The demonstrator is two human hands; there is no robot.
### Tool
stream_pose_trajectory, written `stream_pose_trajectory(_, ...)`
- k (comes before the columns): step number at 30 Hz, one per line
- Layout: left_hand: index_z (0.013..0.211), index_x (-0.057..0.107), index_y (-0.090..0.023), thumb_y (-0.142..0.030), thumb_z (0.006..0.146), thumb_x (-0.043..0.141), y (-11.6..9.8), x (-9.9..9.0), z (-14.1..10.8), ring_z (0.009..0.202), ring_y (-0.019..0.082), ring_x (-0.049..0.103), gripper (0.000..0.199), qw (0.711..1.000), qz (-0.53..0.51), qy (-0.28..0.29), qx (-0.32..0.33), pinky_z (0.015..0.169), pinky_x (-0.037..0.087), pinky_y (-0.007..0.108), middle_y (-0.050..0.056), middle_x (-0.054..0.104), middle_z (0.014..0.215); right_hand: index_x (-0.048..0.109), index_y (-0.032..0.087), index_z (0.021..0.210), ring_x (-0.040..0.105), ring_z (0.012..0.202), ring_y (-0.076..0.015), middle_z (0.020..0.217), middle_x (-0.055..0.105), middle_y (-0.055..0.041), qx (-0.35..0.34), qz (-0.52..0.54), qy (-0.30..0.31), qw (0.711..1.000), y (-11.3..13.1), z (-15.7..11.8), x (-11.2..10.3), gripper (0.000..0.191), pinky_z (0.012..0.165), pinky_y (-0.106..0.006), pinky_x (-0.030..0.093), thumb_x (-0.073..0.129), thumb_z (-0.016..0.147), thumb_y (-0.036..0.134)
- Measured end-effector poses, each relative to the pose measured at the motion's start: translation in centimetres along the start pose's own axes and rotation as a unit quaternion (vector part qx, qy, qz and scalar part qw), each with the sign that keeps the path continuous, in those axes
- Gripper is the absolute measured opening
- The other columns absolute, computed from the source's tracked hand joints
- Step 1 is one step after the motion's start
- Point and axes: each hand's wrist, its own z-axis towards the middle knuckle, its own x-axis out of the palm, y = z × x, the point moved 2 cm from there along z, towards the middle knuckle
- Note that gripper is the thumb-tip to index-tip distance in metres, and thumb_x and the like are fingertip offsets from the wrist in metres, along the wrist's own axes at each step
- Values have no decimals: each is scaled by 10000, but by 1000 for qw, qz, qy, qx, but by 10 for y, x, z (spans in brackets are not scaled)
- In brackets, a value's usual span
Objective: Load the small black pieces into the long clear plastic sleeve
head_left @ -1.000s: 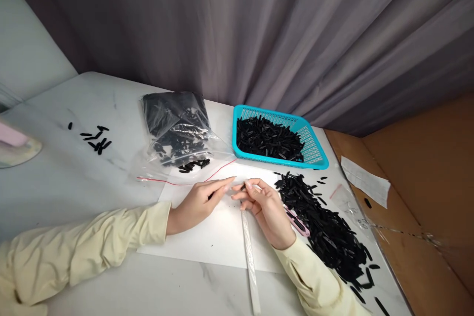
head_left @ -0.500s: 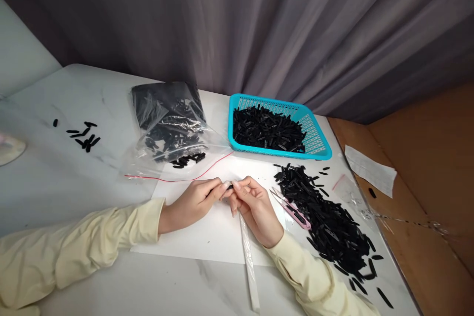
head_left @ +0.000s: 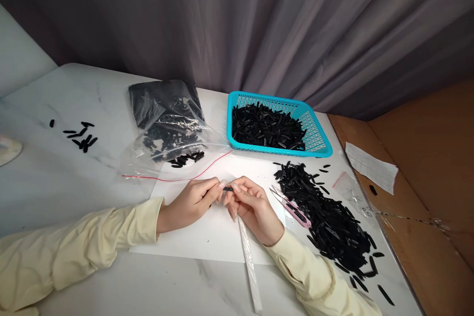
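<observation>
Both hands meet over a sheet of white paper [head_left: 177, 244]. A small, narrow black piece [head_left: 228, 189] bridges the fingertips. My left hand [head_left: 194, 202] pinches its left end between thumb and fingers. From the other side, my right hand [head_left: 255, 205] grips the same piece, thumb on top and fingers curled below. Beneath my right hand a long, flat white strip [head_left: 250, 271] runs toward the front; I cannot tell whether the fingers hold it. Pink-handled thread snips [head_left: 296, 213] lie just right of that hand, against a pile of similar black pieces [head_left: 329, 222].
A blue basket [head_left: 277, 151] full of black pieces stands at the back. Left of it lies a clear zip bag [head_left: 137, 160] with more pieces. A few loose black pieces [head_left: 85, 140] are at far left. A white paper slip [head_left: 372, 167] rests on cardboard at right.
The fingers have shifted slightly around the black piece, and more of it shows between them. The whole view has moved a little; the other things stay put.
</observation>
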Motion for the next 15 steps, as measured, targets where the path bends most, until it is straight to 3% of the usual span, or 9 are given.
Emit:
stream_pose_trajectory(7, 610, 401, -176, -308, 922, 316, -1, -1, 0, 501, 81, 325, 349, 999, -24, 9, -27, 500, 302, 212, -58, 344, 548, 547, 180, 831, 480, 405, -75, 625, 635, 12, -8, 6, 7, 1000, -1, 0, -2, 117, 410, -195, 359, 596, 822, 286)
stream_pose_trajectory(10, 623, 428, -168, -373, 915, 324, 0, -2, 3, 521, 86, 336, 372, 993, -73, 2, -96, 501, 312, 207, -51, 348, 560, 543, 178, 857, 480, 394, -76, 616, 644, 5, -14, 4, -2, 1000, -1, 1, -3, 105, 401, -194, 364, 593, 823, 264)
stream_pose_trajectory(13, 661, 454, -164, -451, 899, 344, 2, -3, 4, 526, 84, 319, 389, 968, -160, -6, -192, 476, 309, 183, -53, 317, 573, 544, 178, 857, 485, 386, -76, 612, 653, 0, -18, 5, -10, 1000, -1, 1, -4, 93, 403, -195, 368, 592, 820, 248)
stream_pose_trajectory(15, 686, 469, -162, -440, 892, 362, 3, -5, 5, 520, 76, 306, 363, 953, -208, -6, -221, 459, 291, 165, -51, 317, 585, 546, 177, 851, 493, 387, -80, 612, 658, -3, -21, 5, -12, 1000, 0, 0, -4, 94, 413, -202, 380, 598, 813, 245)
